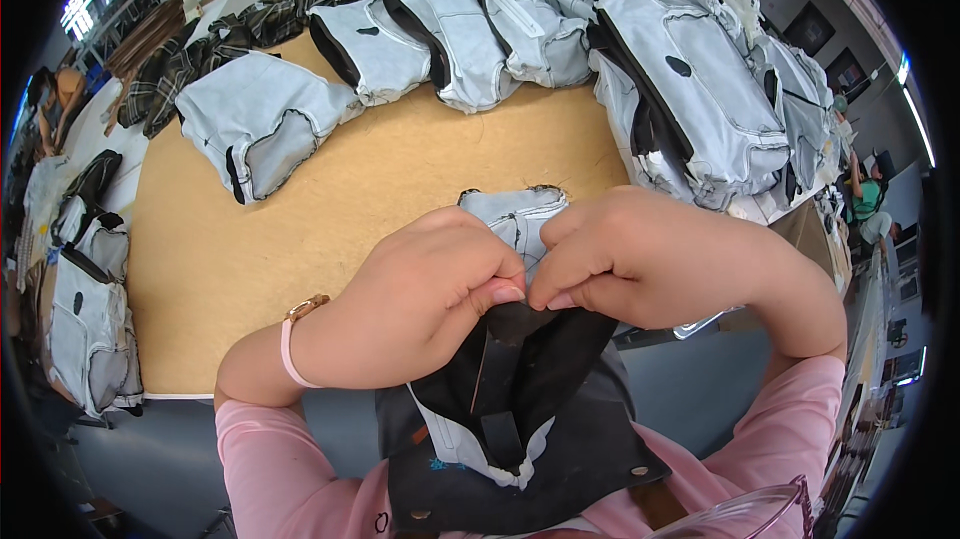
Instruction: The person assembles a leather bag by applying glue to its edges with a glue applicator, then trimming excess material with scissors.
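Close in front of my body I hold a partly sewn bag (512, 211), turned inside out, with pale grey-white backing and black fabric. My left hand (425, 284) is closed, its thumb and fingers pinching the black edge near the middle. Right beside it, my right hand (640, 264) pinches the same edge, so the fingertips of both almost touch. Black cloth and a pale trimmed strip hang below the hands over my dark apron (420, 484). The exact spot between the fingertips is hidden.
A tan-topped table (300, 259) lies before me. Several similar grey-white bags line its far side, including one nearby at left (265, 114) and a large one at right (700, 89). Another bag (90, 329) sits at the left edge. Dark plaid cloth (290, 9) is heaped behind.
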The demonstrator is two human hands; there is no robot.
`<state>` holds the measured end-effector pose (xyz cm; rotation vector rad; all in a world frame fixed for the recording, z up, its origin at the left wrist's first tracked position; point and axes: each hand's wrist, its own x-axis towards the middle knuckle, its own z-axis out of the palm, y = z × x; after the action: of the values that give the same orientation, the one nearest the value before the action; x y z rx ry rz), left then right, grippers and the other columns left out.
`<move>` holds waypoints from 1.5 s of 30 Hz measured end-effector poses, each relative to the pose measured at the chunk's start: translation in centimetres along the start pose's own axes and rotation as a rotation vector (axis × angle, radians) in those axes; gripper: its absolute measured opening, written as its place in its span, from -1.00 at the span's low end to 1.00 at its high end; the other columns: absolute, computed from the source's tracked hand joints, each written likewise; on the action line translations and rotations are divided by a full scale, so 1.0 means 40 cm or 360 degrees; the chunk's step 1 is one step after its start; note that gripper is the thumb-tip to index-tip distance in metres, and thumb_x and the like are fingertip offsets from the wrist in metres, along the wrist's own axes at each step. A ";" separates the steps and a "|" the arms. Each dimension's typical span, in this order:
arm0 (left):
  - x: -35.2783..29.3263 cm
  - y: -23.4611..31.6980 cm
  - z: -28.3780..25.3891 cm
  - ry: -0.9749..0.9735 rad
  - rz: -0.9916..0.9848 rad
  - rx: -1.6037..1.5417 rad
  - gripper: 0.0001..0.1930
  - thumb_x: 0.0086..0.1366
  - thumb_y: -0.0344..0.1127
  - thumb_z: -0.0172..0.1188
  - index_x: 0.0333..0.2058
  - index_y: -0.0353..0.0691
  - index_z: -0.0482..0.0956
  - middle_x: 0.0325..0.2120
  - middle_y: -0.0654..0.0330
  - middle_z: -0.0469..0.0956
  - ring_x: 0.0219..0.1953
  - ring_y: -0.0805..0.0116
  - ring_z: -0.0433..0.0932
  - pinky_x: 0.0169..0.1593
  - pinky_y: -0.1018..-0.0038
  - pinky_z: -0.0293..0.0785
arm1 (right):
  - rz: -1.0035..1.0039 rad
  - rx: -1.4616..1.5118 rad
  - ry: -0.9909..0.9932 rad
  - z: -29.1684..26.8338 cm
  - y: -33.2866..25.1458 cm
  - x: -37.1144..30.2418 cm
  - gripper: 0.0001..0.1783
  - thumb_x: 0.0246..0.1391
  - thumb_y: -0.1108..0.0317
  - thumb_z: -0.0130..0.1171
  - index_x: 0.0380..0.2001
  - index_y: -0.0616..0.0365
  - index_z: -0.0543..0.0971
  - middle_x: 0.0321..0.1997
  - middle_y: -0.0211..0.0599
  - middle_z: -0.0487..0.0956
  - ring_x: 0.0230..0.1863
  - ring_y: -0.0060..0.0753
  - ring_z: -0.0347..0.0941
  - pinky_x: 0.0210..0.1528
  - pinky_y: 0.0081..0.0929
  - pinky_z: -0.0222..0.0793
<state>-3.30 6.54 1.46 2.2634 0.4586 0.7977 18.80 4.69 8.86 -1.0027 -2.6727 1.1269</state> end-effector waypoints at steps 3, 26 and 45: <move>-0.002 0.005 0.006 0.0103 -0.0028 0.0007 -0.97 0.19 -0.46 0.17 -0.37 -0.21 0.53 -0.46 0.18 0.50 -0.33 0.17 0.45 -0.24 0.36 0.39 | -0.0103 -0.0178 0.0409 0.043 0.001 -0.010 -0.91 0.03 0.49 0.13 -0.36 0.21 0.57 -0.43 -0.18 0.51 -0.30 -0.11 0.45 -0.23 -0.27 0.34; 0.012 0.009 0.011 -0.0398 -0.0409 -0.0680 -0.91 0.05 -0.48 0.28 -0.42 -0.27 0.59 -0.41 0.20 0.53 -0.26 0.32 0.47 -0.10 0.44 0.30 | 0.0168 0.0359 -0.0222 0.030 0.035 -0.025 -0.84 0.00 0.43 0.14 -0.35 0.26 0.61 -0.54 -0.19 0.53 -0.47 -0.31 0.46 -0.37 -0.36 0.34; 0.002 -0.007 0.020 -0.0181 -0.0621 -0.0986 -0.75 -0.04 -0.61 0.29 -0.34 -0.28 0.52 -0.32 0.24 0.51 -0.16 0.41 0.47 0.00 0.50 0.31 | -0.0008 -0.0036 0.0439 0.089 0.025 -0.023 -0.77 -0.21 0.54 0.31 -0.39 0.22 0.54 -0.43 -0.28 0.46 -0.34 -0.23 0.41 -0.32 -0.40 0.33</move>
<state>-2.76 6.38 0.85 1.5700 0.4963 0.5127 18.99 2.47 5.76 -1.0674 -2.4722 0.8853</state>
